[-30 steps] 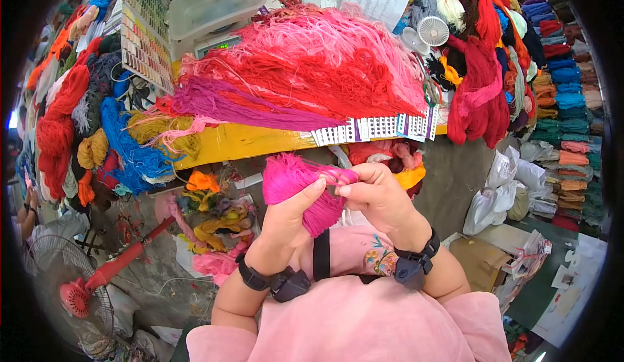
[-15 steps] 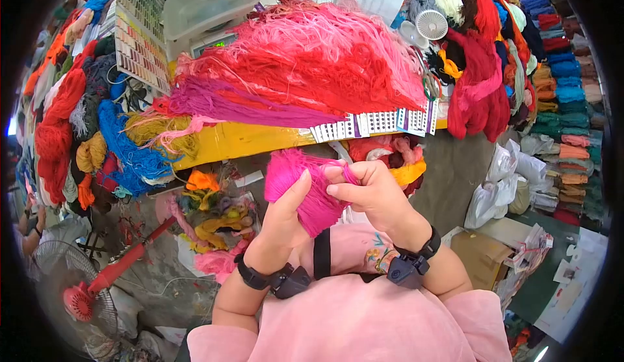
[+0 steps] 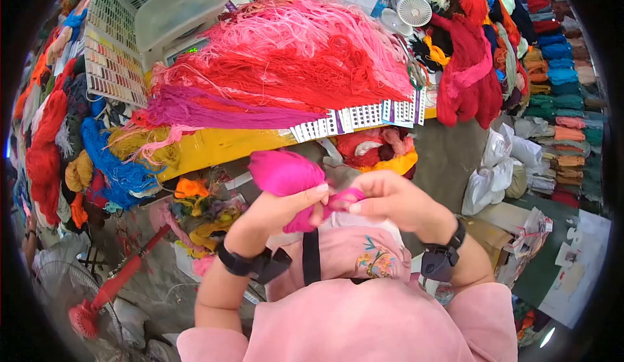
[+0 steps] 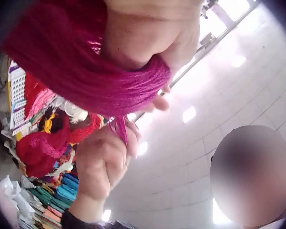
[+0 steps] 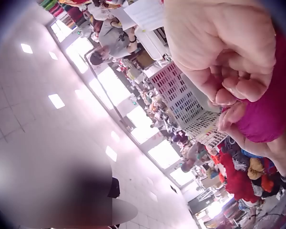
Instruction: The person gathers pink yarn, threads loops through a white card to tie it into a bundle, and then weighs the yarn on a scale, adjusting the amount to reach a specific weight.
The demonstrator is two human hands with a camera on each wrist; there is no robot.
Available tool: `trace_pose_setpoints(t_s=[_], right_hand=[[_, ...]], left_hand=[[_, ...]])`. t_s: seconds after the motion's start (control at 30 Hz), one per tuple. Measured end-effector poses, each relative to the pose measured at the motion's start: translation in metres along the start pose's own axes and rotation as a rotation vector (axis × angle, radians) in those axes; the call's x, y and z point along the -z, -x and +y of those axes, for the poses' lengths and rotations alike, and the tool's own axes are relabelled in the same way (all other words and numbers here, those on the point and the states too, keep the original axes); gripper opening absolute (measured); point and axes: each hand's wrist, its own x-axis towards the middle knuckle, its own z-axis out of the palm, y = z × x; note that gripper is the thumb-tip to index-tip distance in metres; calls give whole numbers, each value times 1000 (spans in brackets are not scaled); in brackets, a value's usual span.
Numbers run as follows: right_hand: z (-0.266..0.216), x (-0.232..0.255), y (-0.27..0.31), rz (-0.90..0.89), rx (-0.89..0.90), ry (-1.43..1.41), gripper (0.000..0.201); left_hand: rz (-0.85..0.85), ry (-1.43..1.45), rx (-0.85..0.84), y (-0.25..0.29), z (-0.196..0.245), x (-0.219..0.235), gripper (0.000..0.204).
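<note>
A magenta skein of yarn (image 3: 286, 172) is held in front of the body in the head view. My left hand (image 3: 279, 214) grips its middle, thumb on top; in the left wrist view the magenta yarn (image 4: 86, 81) wraps round that hand. My right hand (image 3: 403, 206) pinches a small loop of the same yarn (image 3: 346, 197) drawn out to the right. In the right wrist view the fingers of my right hand (image 5: 224, 52) are curled beside the skein (image 5: 267, 117).
A yellow-edged table (image 3: 214, 149) bears a large heap of red and pink yarn (image 3: 292, 56), colour cards (image 3: 114, 69) and a plastic tub (image 3: 182, 14). A red fan (image 3: 83, 316) stands lower left, white bags (image 3: 487, 180) right.
The skein has turned and tilted in my left hand. My right hand has moved right, drawing the loop outward. The head view has shifted, so the table stands further left.
</note>
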Motion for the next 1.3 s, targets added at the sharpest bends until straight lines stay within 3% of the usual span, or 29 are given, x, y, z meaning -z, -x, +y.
trace_pose_setpoints(t_s=[0.03, 0.1, 0.13, 0.17, 0.2, 0.23, 0.27, 0.3, 0.33, 0.37, 0.4, 0.43, 0.47, 0.5, 0.53, 0.6, 0.63, 0.67, 0.73, 0.77, 0.83, 0.87, 0.9, 0.93, 0.97, 1.0, 1.07, 1.23, 1.3], right_hand=[[-5, 9, 3, 169, 99, 561, 2], [-12, 35, 5, 181, 221, 690, 4], [-18, 47, 6, 107, 232, 466, 4], [-24, 61, 6, 34, 237, 239, 4], [-32, 75, 4, -76, 366, -14, 5], [-40, 90, 3, -60, 401, -364, 6], [-42, 117, 0, -80, 468, -516, 7], [-41, 151, -3, -91, 535, -673, 7], [-40, 192, -8, 22, 552, -721, 7], [-40, 237, -11, 138, 568, -764, 6], [-41, 286, -9, 309, 584, -677, 6], [-45, 337, -2, 479, 594, -582, 6], [-55, 393, 16, 735, 565, -505, 8], [-58, 454, 38, 914, 757, -359, 10], [-62, 523, 86, 631, 819, -158, 9], [-83, 524, 85, 696, 903, -206, 5], [-88, 519, 77, 761, 1007, -252, 5], [-79, 483, 36, 873, 1025, -21, 8], [-39, 413, -42, 796, 777, 180, 10], [-18, 374, -73, 670, 575, 285, 12], [36, 332, -133, 623, 435, 497, 8], [61, 318, -156, 640, 413, 523, 7], [77, 305, -174, 632, 507, 582, 6], [89, 294, -188, 662, 554, 627, 5], [98, 286, -197, 692, 604, 672, 6], [103, 280, -201, 689, 601, 664, 6], [108, 273, -204, 838, 702, 1023, 13], [112, 278, -201, 816, 707, 1036, 19], [111, 277, -200, 806, 705, 1042, 21]], left_hand=[[-42, 20, 96, -4, 1, 6, 21], [82, 169, 172, -10, 6, 19, 18], [321, 277, 184, -15, 1, 22, 18], [358, 358, 135, -14, -5, 36, 17], [446, 474, 140, -14, -13, 58, 17], [333, 752, -92, -8, -29, 86, 17], [398, 1135, -190, -1, -37, 110, 20], [408, 1303, -292, 12, -49, 138, 22], [503, 1377, -342, 30, -65, 167, 23], [618, 1037, -490, 60, -106, 225, 24], [985, 872, -405, 82, -115, 248, 23], [1239, 796, -262, 93, -114, 257, 23], [1513, 541, -73, 46, -67, 191, 19], [1552, 690, -267, 81, -88, 234, 14], [1472, 565, -333, 74, -88, 232, 17], [1399, 442, -392, 47, -69, 213, 23], [977, 841, -398, 12, -61, 191, 25], [513, 1192, -384, -24, -62, 174, 26], [422, 1067, -224, -87, -94, 162, 24], [663, 725, -71, -120, -99, 138, 21], [674, 423, 95, -175, -112, 109, 15], [755, 264, 178, -200, -115, 90, 16], [663, 182, 199, -221, -119, 78, 17], [651, 184, 295, -238, -126, 70, 16], [713, -37, 386, -251, -138, 65, 13], [698, -58, 410, -260, -155, 66, 11], [681, -82, 441, -274, -172, 66, 10], [724, -395, 461, -267, -161, 58, 7], [712, -345, 408, -260, -163, 67, 8]])
